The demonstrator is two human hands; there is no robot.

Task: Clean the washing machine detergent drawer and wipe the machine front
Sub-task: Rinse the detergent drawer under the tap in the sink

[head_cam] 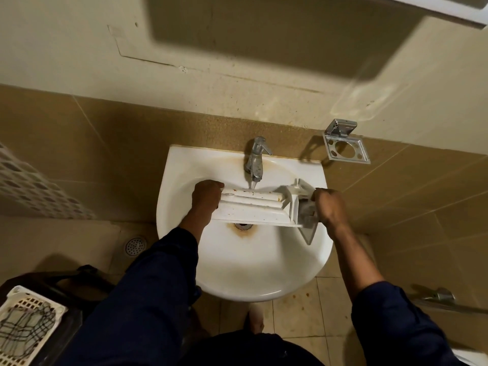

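1. A white slatted basket [26, 299] holding a checked cloth sits on the floor, left of the sink's near edge.
2. The white sink [264, 289] has a rust-ringed drain [243, 225] at its middle.
3. The detergent drawer [253, 210] is held just above the drain, spanning from the left edge to the right.
4. The left hand [206, 195] curls round its left end; the right hand [328, 206] clamps the front panel.
5. The tap [256, 157] at the far edge runs water onto the drawer.
6. A chrome holder [346, 146] hangs on the wall beyond the far right corner.

One head-worn camera looks steeply down, close above the sink [264, 273].
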